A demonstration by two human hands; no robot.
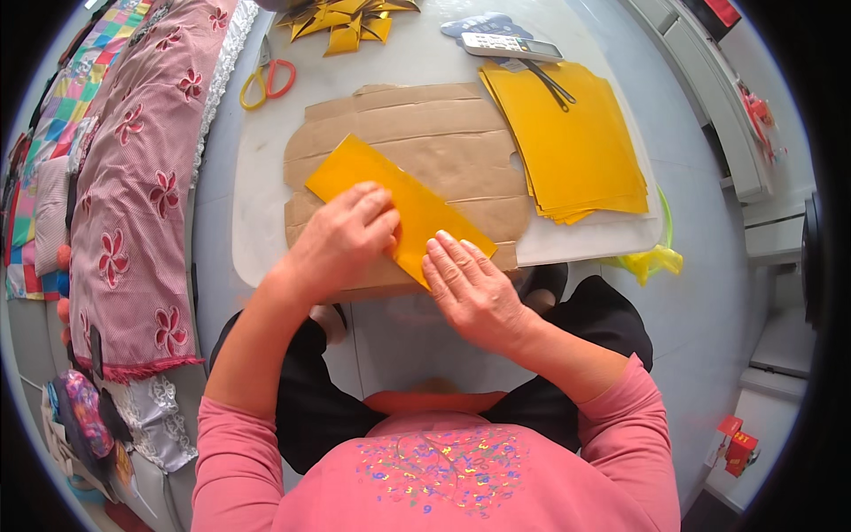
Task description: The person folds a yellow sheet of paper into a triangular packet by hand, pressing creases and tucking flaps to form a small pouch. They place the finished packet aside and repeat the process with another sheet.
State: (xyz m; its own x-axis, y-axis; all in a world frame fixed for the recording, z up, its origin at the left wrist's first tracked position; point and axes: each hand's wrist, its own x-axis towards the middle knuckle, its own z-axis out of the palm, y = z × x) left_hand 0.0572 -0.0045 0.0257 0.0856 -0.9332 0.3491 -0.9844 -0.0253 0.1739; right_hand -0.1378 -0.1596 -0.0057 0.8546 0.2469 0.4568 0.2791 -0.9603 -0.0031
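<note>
We pressed left hand (341,238), fingers curled, and right hand (468,285), flat and released, onto folded yellow sheet (399,206) over cardboard (425,133); yellow stack (572,142) lay far right.

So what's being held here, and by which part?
Nothing is gripped: both the left hand and right hand press flat on the yellow paper strip, near its lower end.

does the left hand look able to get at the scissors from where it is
Probably yes. The left hand lies flat on the yellow sheet, holding nothing, and only bare cardboard and table lie between it and the scissors; it would take a forward stretch.
</note>
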